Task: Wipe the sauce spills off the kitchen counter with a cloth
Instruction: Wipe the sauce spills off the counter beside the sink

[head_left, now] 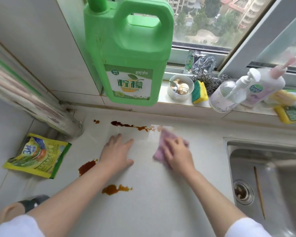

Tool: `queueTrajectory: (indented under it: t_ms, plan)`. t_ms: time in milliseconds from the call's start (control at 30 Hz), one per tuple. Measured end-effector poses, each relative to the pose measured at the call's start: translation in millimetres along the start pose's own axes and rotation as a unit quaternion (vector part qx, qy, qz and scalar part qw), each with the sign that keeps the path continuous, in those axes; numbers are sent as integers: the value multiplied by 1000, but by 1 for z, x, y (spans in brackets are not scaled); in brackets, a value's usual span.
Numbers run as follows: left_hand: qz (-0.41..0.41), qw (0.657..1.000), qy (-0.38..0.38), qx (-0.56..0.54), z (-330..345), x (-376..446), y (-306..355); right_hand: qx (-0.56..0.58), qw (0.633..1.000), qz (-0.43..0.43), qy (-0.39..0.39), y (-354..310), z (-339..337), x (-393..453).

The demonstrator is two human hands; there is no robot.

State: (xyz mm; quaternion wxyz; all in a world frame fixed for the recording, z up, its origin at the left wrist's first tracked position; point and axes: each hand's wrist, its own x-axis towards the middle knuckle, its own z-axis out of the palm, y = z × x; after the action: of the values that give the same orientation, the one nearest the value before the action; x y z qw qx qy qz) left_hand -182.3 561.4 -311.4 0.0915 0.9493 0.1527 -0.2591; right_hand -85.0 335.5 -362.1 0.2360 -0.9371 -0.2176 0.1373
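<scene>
most of the wiping looks undone: four patches of brown sauce lie on the pale table (161,194). a long streak (130,126) runs along the back edge, with a small dot (96,121) just to its left, a dark pool (86,167) sits beside the left forearm, and an orange-brown blot (115,189) lies nearer the person between the two arms. only the right end of the streak seems thinned, where the surface looks wet and smeared. the cloth (162,147) is pinkish purple, crumpled and blurred, lying flat on the table just right of that streak, well apart from the two nearer spills. the right hand (178,153) presses down on it, fingers spread over the fabric rather than clenched round it. the left hand (116,151) rests released and flat on the bare table, palm down, grasping nothing, close to the dark pool.
</scene>
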Motion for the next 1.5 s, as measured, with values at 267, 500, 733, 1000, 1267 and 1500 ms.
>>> queueTrajectory:
  t_ms: [267, 500, 733, 1000, 1267, 1500]
  plan:
    - [1, 999, -42, -26, 5, 10, 3, 21, 926, 331, 179, 31, -29, 52]
    - [15, 998, -55, 0, 5, 14, -4, -47, 980, -163, -106, -24, 12, 21]
    - [20, 997, -68, -4, 1, 16, -3, 1, 953, 274, 128, 4, -12, 52]
    - [43, 990, -119, -61, -10, 18, -20, -8, 997, -61, -37, -11, 3, 16]
    - [35, 987, -109, -110, -15, 14, -24, 7, 998, 2, -63, -63, 36, 29]
    - [-1, 998, -30, -47, -36, 2, -87, 60, 988, 137, 39, -32, 5, 38]
